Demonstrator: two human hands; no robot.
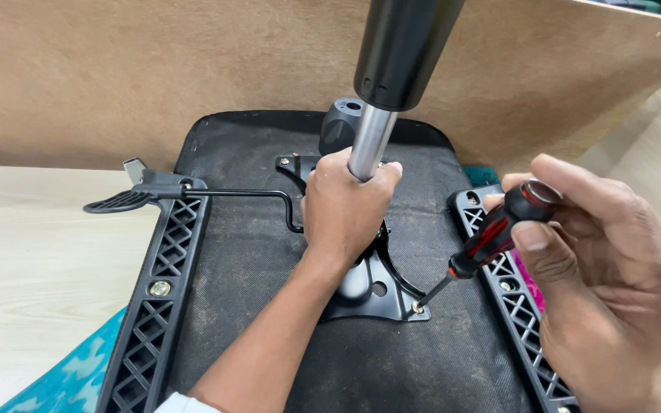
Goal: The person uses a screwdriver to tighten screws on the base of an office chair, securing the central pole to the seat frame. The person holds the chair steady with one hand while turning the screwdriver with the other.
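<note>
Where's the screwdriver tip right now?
In the head view, right of centre: the screwdriver tip sits on a screw at the plate corner.

Left hand [342, 206] reaches forward with fingers wrapped tight; right hand [598, 268] is raised, fingers pinched closed.

The left hand [343, 206] is wrapped tight around a shiny metal pole [369, 141] that stands up from a black metal plate [376, 294]. The plate sits in the middle of an upside-down chair seat [254, 306]. The right hand [606, 268] holds a red and black screwdriver [491, 237]. Its tip touches a screw [418, 307] at the plate's corner. A black lever [128, 200] sticks out past the seat's left edge.
</note>
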